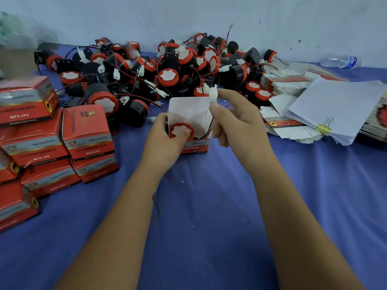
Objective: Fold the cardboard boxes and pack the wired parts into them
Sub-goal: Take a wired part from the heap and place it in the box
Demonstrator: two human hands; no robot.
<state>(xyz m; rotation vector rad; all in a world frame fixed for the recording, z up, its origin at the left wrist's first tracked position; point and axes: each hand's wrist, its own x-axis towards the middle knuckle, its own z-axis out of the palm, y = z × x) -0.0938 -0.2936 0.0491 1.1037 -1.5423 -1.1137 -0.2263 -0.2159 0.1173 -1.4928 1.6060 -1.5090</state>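
Note:
An open red cardboard box (195, 146) stands on the blue cloth at centre, its white lid flap (188, 110) raised. A red and black wired part (180, 130) sits inside it. My left hand (165, 141) grips the box's left side, thumb pressing on the part. My right hand (236, 120) pinches the part's white connector (213, 93) above the box's right edge, its wire running down into the box.
A big heap of red and black wired parts (167, 68) lies behind the box. Several closed red boxes (88, 132) are stacked at left. Flat unfolded boxes (287, 84) and clipped white paper (335, 107) lie at right, a plastic bottle (340, 61) beyond.

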